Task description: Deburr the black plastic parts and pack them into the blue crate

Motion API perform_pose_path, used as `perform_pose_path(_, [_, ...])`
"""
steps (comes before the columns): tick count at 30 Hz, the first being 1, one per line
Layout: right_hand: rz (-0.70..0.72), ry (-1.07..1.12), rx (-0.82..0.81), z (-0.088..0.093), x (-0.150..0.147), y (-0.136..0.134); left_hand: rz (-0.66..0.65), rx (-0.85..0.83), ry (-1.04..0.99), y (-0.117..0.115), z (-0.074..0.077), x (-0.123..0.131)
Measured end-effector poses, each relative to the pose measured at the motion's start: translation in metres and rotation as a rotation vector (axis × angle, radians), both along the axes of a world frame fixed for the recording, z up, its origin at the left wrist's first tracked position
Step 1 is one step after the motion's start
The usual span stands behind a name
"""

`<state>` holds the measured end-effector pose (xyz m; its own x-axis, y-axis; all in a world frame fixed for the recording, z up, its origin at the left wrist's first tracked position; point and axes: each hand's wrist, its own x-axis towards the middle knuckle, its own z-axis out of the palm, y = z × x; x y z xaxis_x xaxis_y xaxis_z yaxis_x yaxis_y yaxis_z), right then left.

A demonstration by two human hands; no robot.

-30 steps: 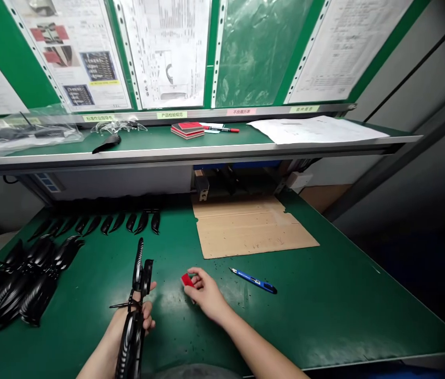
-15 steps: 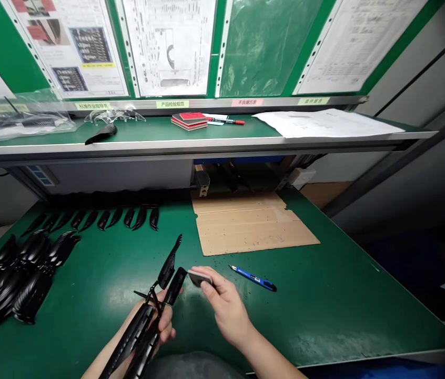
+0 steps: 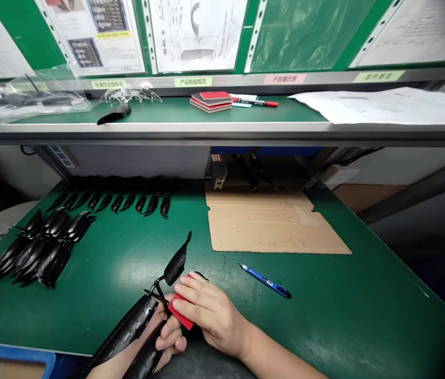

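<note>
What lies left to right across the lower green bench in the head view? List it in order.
Heap of black ribbed plastic parts → black ribbed plastic part held in the left hand → right hand gripping a red pad → blue utility knife

The person is wearing a grey garment (image 3: 199, 363), showing just below the grip of the bare left hand (image 3: 171, 337) and right hand (image 3: 210, 316).

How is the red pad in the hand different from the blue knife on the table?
The red pad is held in the right hand, but the blue knife lies alone on the green mat. The pad is flat and wide, while the knife is long and thin. Both are over the same green mat.
</note>
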<state>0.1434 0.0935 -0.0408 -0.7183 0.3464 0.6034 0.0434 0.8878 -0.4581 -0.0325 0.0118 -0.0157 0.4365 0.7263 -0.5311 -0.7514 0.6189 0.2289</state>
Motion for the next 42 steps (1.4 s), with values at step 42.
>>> perform_pose_path(42, [-0.512,-0.053,-0.548,0.026,0.010,0.000,-0.105,0.236,0.278,0.006,-0.020,-0.002])
